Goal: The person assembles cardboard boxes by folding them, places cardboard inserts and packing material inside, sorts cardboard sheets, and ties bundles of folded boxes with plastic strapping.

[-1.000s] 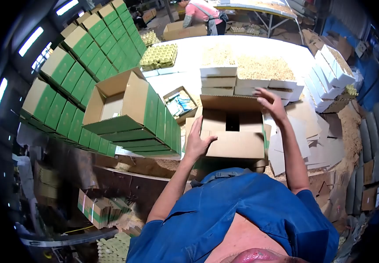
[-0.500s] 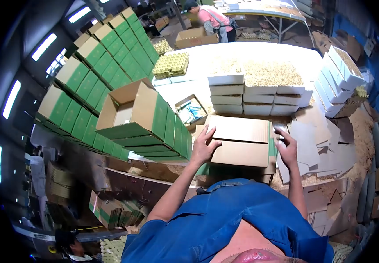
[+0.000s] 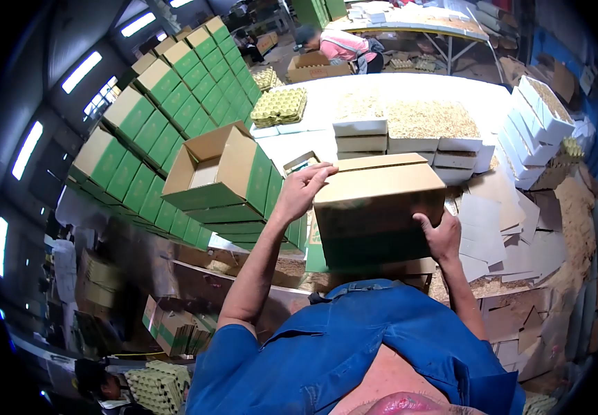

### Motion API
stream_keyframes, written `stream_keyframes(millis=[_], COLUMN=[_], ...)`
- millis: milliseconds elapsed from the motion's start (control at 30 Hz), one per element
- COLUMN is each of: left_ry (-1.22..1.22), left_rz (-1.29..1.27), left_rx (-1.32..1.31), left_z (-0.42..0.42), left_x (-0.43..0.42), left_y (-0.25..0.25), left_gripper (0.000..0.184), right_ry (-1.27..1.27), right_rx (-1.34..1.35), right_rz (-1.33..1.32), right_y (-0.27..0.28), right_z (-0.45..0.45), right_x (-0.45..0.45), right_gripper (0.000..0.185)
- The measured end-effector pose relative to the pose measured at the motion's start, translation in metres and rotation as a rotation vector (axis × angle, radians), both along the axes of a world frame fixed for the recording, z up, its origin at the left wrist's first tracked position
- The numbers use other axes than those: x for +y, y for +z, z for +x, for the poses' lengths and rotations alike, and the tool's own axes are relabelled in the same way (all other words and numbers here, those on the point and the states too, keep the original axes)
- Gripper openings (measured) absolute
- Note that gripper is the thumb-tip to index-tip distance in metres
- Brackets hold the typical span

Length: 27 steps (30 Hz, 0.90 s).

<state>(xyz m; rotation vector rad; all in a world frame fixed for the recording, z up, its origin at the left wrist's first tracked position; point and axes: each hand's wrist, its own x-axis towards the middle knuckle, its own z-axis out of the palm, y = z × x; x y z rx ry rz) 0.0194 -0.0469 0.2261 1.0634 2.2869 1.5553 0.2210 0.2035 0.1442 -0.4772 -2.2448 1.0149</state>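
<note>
A closed cardboard box (image 3: 380,225), brown on top with a dark green lower side, is held tilted in front of my body, its near face showing. My right hand (image 3: 441,235) grips its right side, with the thumb on the near face and the fingers hidden behind. At the upper left edge, my left hand (image 3: 304,190) is curled against the box, fingertips on the top. Behind the box, a small open carton (image 3: 302,163) is partly covered.
Green boxes (image 3: 195,104) are stacked high at left, with an open box (image 3: 209,176) nearer. White foam boxes (image 3: 361,128) filled with shavings stand behind on the white table (image 3: 313,144). Egg trays (image 3: 279,106), cardboard sheets (image 3: 482,225) and a bending person (image 3: 344,47) are also visible.
The box has been lifted and tipped, so its green near side now shows. My right hand has closed on its right side. My left hand has shifted up along the left edge.
</note>
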Motion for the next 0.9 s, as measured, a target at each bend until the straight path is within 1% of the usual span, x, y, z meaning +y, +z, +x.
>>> stream_keyframes(millis=[33, 67, 100, 133, 167, 200, 233, 267, 300, 333, 367, 433, 467, 533, 567, 600, 633, 667, 700, 733, 767, 800, 833, 867, 900], left_ry=[0.004, 0.032, 0.058, 0.080, 0.100, 0.117, 0.136, 0.141, 0.213, 0.283, 0.305, 0.322, 0.343, 0.294, 0.231, 0.212, 0.181, 0.155, 0.133, 0.113, 0.096, 0.186, 0.274, 0.258, 0.251], left_rz=[0.005, -0.039, -0.083, -0.103, -0.073, 0.003, 0.079, 0.079, 0.011, -0.057, -0.092, 0.018, 0.032, -0.071, -0.178, -0.188, -0.125, -0.064, -0.003, 0.061, 0.125, 0.080, 0.034, 0.206, 0.207], left_rx=[-0.001, -0.027, -0.052, -0.036, -0.118, -0.201, -0.287, -0.296, -0.280, -0.264, -0.266, -0.270, -0.072, 0.005, -0.112, -0.142, -0.260, -0.376, -0.489, -0.599, -0.708, -0.791, -0.870, -1.043, -1.048], left_z=[0.000, -0.002, -0.005, -0.002, 0.008, 0.012, 0.012, 0.011, 0.006, 0.004, 0.003, -0.010, -0.019, -0.046, -0.059, -0.058, -0.063, -0.068, -0.072, -0.075, -0.067, -0.054, -0.024, -0.011, -0.005], left_x=[-0.003, -0.008, -0.013, -0.019, -0.024, -0.031, -0.038, -0.043, -0.047, -0.049, -0.047, -0.042, -0.036, -0.025, -0.029, -0.029, -0.029, -0.030, -0.032, -0.033, -0.028, -0.026, -0.022, -0.025, -0.023], left_y=[-0.005, -0.017, -0.032, -0.053, -0.068, -0.087, -0.109, -0.135, -0.162, -0.182, -0.194, -0.228, -0.242, -0.247, -0.250, -0.263, -0.277, -0.293, -0.307, -0.319, -0.304, -0.289, -0.235, -0.210, -0.197], left_gripper=[0.035, 0.038, 0.042, 0.050, 0.055, 0.058, 0.062, 0.062, 0.065, 0.068, 0.070, 0.069, 0.067, 0.059, 0.053, 0.053, 0.049, 0.045, 0.042, 0.040, 0.037, 0.047, 0.059, 0.079, 0.079], right_ry=[-0.016, -0.043, -0.042, -0.009, 0.023, 0.137, 0.276, 0.329, 0.382, 0.390, 0.395, 0.375, 0.303, 0.273, 0.272, 0.256, 0.210, 0.169, 0.131, 0.126, 0.145, 0.118, 0.089, 0.140, 0.134], right_rx=[0.010, 0.019, 0.018, -0.009, -0.037, 0.032, 0.105, 0.056, 0.007, -0.030, -0.044, 0.018, 0.094, 0.045, 0.087, 0.069, -0.084, -0.178, -0.174, -0.268, -0.519, -0.565, -0.609, -0.688, -0.694], right_rz=[0.042, 0.062, 0.065, 0.070, 0.075, 0.105, 0.063, 0.099, 0.134, 0.110, 0.105, 0.238, 0.362, 0.347, 0.426, 0.434, 0.438, 0.464, 0.545, 0.564, 0.472, 0.410, 0.347, 0.406, 0.409], right_y=[0.010, 0.013, 0.019, 0.027, 0.027, 0.010, -0.007, -0.006, -0.003, -0.011, -0.014, -0.014, -0.013, -0.014, -0.011, -0.004, 0.004, 0.014, 0.007, 0.000, 0.003, -0.018, -0.038, -0.027, -0.025], right_z=[0.001, 0.003, 0.009, 0.019, 0.029, 0.037, 0.043, 0.051, 0.057, 0.058, 0.057, 0.041, 0.028, -0.002, -0.023, -0.041, -0.060, -0.073, -0.090, -0.107, -0.117, -0.127, -0.136, -0.139, -0.144], right_x=[-0.001, -0.001, -0.005, -0.011, -0.018, -0.018, -0.019, -0.024, -0.027, -0.023, -0.021, -0.012, -0.008, 0.002, 0.009, 0.013, 0.016, 0.017, 0.022, 0.029, 0.026, 0.031, 0.035, 0.041, 0.043], right_gripper=[0.059, 0.068, 0.068, 0.075, 0.083, 0.092, 0.093, 0.091, 0.089, 0.080, 0.080, 0.069, 0.062, 0.055, 0.051, 0.046, 0.037, 0.025, 0.021, 0.026, 0.032, 0.036, 0.039, 0.046, 0.046])
